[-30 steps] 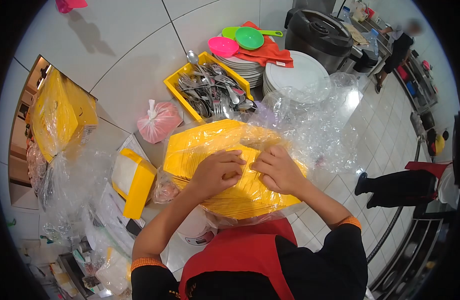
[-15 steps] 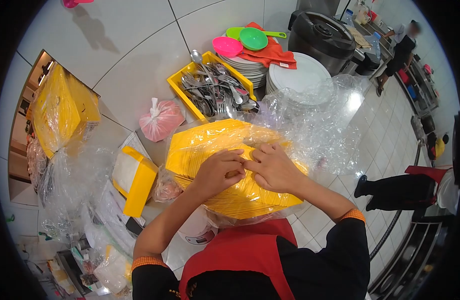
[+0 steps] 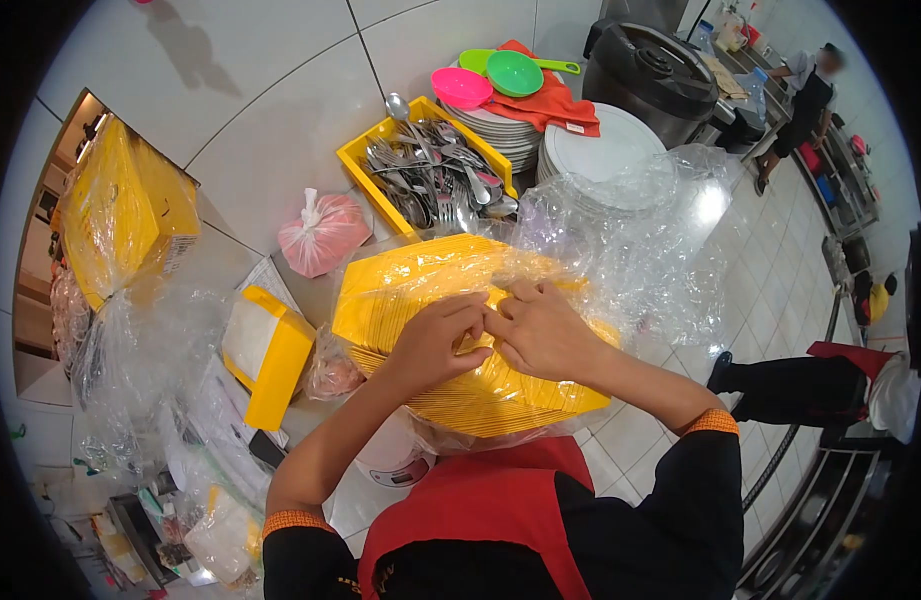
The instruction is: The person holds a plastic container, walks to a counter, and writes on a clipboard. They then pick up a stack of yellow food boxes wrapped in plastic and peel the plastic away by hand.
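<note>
A stack of flat yellow cartons [image 3: 510,405], wrapped in a clear plastic bag [image 3: 620,270], lies before me. My left hand [image 3: 442,338] is on top of the bundle, its thumb and fingertips pinched together on the plastic. Beside it, my right hand [image 3: 542,332] has its fingers curled down, also gripping the plastic. The fingertips of both hands meet near the middle of the bundle. The exact bit of plastic between them is hidden by the fingers. Loose plastic spreads crumpled from the bundle's far right side.
Behind the bundle stand a yellow bin [image 3: 352,160] of cutlery, stacked white plates [image 3: 605,140] and a dark cooker [image 3: 650,80]. On the left are a tied bag of pink stuff [image 3: 323,235], a yellow napkin box [image 3: 280,365] and a wrapped yellow carton [image 3: 130,215]. Other people stand at right.
Both hands stay at the same spot on the plastic. The left hand has turned slightly, with its thumb stretched out further and the fingertips shifted a little.
</note>
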Demonstrator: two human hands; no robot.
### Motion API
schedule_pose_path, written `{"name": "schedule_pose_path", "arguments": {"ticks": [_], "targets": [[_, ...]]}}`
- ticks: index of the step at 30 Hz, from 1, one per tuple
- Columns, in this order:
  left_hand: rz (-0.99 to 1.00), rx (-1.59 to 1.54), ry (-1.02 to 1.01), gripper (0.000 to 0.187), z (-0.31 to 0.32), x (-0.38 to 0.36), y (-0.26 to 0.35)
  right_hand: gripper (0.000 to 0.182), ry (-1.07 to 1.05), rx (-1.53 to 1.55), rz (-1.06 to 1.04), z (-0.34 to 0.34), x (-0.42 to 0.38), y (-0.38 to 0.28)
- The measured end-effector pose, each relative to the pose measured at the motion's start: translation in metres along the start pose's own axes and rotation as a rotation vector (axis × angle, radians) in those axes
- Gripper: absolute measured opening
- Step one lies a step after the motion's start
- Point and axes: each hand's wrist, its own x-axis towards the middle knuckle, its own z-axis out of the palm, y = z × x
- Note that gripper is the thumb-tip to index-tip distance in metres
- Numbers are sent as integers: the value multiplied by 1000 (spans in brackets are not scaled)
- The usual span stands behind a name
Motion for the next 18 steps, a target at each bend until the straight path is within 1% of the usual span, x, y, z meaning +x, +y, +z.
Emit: {"name": "schedule_pose_path", "arguments": {"ticks": [1,6,8,9,11,13,18], "targets": [[-16,-6,30,26,0,0,0,22,-11,-2,6,0,1,-1],[-17,13,58,30,-1,-1,1,18,-46,42,-2,-2,2,1],[-7,12,69,31,-2,-1,2,21,57,74,-70,1,0,4],[-22,3,52,30,-4,0,3,21,53,75,-73,4,1,6],[-40,-8,36,30,-5,-1,1,20,158,136,-133,9,1,9],[24,-21,40,29,-5,-2,-3,18,141,162,-135,9,0,10],[55,2,17,29,-9,-6,-9,15,117,209,-149,10,0,11]]}}
